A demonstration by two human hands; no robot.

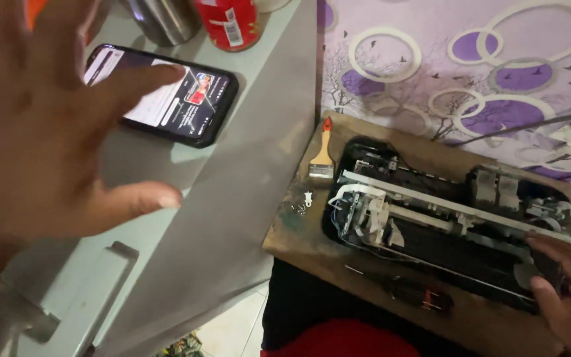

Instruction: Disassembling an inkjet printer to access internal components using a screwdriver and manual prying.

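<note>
My left hand (pixel 41 139) is raised, fingers spread, over a black smartphone (pixel 196 106) with a lit screen that lies on a grey cabinet top (pixel 232 198). One fingertip is over the phone's screen; the hand holds nothing. My right hand (pixel 566 294) rests on the right end of an opened printer mechanism (pixel 431 211), black with a metal rail and white cables. The mechanism sits on a wooden board (pixel 312 244) across my lap.
A small paintbrush (pixel 323 155) and a few loose screws (pixel 302 205) lie on the board's left part. A screwdriver (pixel 418 294) lies near its front edge. A red can (pixel 229 23) and a steel cup (pixel 163 20) stand behind the phone. A purple-patterned cloth (pixel 470 59) is behind.
</note>
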